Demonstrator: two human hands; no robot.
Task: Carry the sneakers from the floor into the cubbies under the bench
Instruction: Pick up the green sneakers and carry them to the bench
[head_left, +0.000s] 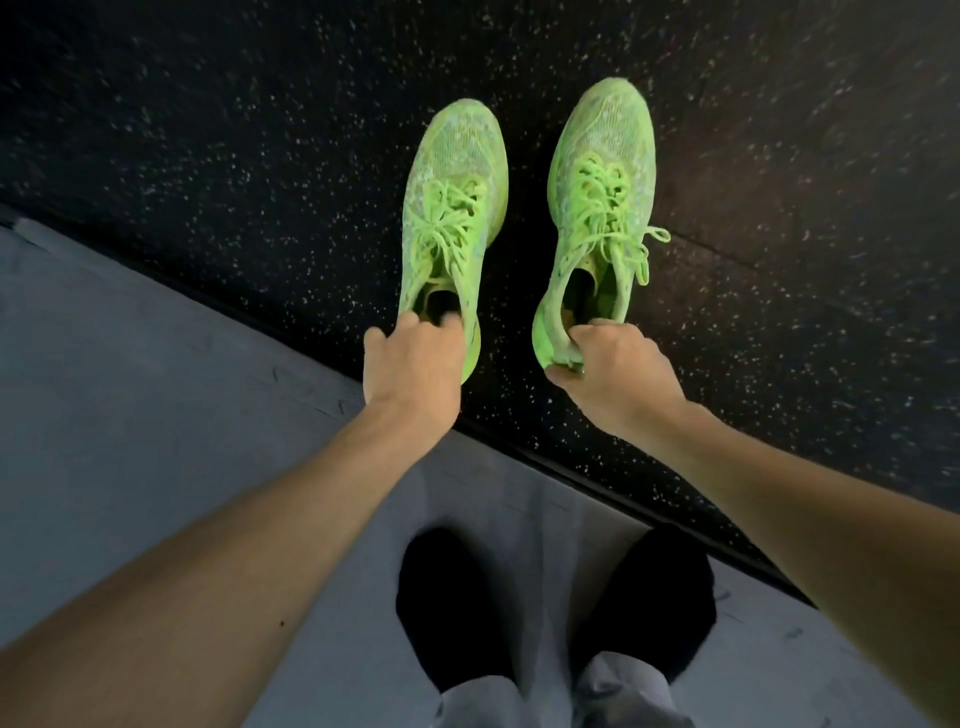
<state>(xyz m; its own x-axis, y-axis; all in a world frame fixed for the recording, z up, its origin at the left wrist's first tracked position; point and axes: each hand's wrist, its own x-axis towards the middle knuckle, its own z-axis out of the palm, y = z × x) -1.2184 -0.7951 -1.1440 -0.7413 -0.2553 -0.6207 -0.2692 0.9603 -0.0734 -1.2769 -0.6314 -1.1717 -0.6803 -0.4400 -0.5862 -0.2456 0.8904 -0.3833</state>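
Two neon green knit sneakers with green laces point away from me over the black speckled floor. My left hand (413, 366) grips the heel collar of the left sneaker (452, 208), fingers hooked into its opening. My right hand (615, 371) pinches the heel of the right sneaker (602, 187). I cannot tell whether the soles touch the floor. No bench or cubbies are in view.
The black speckled rubber floor (234, 156) fills the upper part of the view. A grey mat or floor section (130, 389) runs diagonally below it, with a dark edge between them. My feet in black socks (447, 597) stand on the grey area.
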